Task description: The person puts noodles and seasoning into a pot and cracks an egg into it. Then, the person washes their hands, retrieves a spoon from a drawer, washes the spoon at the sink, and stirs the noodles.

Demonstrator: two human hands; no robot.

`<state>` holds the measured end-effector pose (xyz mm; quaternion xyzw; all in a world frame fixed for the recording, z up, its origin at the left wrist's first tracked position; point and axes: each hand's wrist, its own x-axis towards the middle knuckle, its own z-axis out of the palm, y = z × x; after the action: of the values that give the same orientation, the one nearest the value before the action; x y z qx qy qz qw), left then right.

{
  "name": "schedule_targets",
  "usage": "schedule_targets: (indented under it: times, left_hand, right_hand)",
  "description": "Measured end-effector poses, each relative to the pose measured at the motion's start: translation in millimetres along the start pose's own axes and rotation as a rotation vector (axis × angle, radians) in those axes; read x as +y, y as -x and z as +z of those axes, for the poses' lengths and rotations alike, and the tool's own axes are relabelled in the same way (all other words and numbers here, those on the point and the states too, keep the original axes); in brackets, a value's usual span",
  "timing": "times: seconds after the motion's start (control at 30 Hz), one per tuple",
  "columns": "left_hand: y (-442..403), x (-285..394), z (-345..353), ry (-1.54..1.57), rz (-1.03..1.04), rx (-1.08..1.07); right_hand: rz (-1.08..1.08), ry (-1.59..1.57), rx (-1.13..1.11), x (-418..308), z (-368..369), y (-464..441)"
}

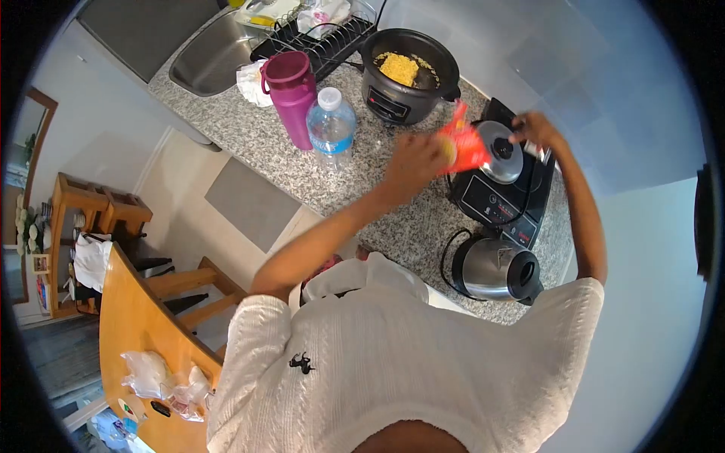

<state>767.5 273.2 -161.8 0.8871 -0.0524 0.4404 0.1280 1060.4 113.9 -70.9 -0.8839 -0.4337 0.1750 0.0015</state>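
The left hand [414, 160] grasps a red packet [467, 147], blurred, its fingers closed around the near end; the packet points from this hand toward the right hand [540, 130]. The right hand is bent over the black cooktop [491, 205], its fingers beside the knob of a silver lid [502, 171]. Whether they touch the knob, or grip the small silvery item just below the palm, I cannot tell.

Just beyond the left hand stands a black pot [396, 107] holding 1 yellow block of noodles [398, 69], with loose bits around it. To the left of the left hand are 2 upright vessels: a clear bottle [331, 136] with a white cap and, past it, a purple tumbler [293, 106]. Farther beyond them are a dish rack [332, 47] and a sink [215, 59]. Nearer the body than the right hand, a steel kettle [483, 268] rests on the speckled surface [377, 189].
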Motion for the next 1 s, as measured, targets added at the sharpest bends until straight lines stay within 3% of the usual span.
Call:
schedule_targets:
  times: [0.07,0.13,0.2,0.27,0.33,0.4,0.5,0.53,0.63,0.77,0.87,1.0]
  left_hand:
    - [47.4,14.9,16.1,-0.018,0.005,-0.200]
    - [87.1,24.6,28.0,-0.085,-0.004,-0.415]
    - [113.9,30.2,33.3,-0.112,-0.024,-0.609]
    - [111.5,36.2,22.5,-0.067,-0.203,-0.626]
    - [91.0,42.2,5.7,0.080,-0.418,-0.508]
    - [49.3,46.5,-8.4,0.323,-0.660,-0.240]
    - [5.5,47.2,-5.8,1.225,-1.059,0.169]
    - [-0.6,43.4,-10.2,1.290,-1.091,0.185]
    - [0.0,32.7,-24.6,1.397,-1.159,0.262]
    - [9.9,30.2,-36.3,1.365,-1.187,0.399]
    - [13.6,28.8,-36.6,1.271,-1.096,0.332]
    - [-0.9,29.3,-45.0,1.248,-0.960,0.260]
  right_hand:
    - [-0.097,0.124,0.113,42.8,47.8,-7.0]
    - [-0.013,0.026,0.104,34.5,51.7,-6.4]
    - [0.093,-0.200,0.192,28.0,45.1,-18.3]
    - [0.095,-0.417,0.246,5.1,30.3,-17.0]
    - [-0.016,-0.626,0.277,-51.8,16.4,-7.0]
    - [-0.244,-0.623,0.359,-85.9,36.7,-13.2]
    - [-0.391,-0.607,0.312,-176.5,47.9,29.4]
    - [-0.425,-0.453,0.343,-189.2,52.7,35.0]
    - [-0.467,-0.899,0.337,-207.9,41.1,52.2]
    - [-0.293,-0.832,-0.188,-190.9,5.4,57.4]
    - [-0.328,-0.634,-0.093,-192.3,7.2,62.8]
    - [-0.644,-0.332,0.145,-198.4,21.7,66.4]
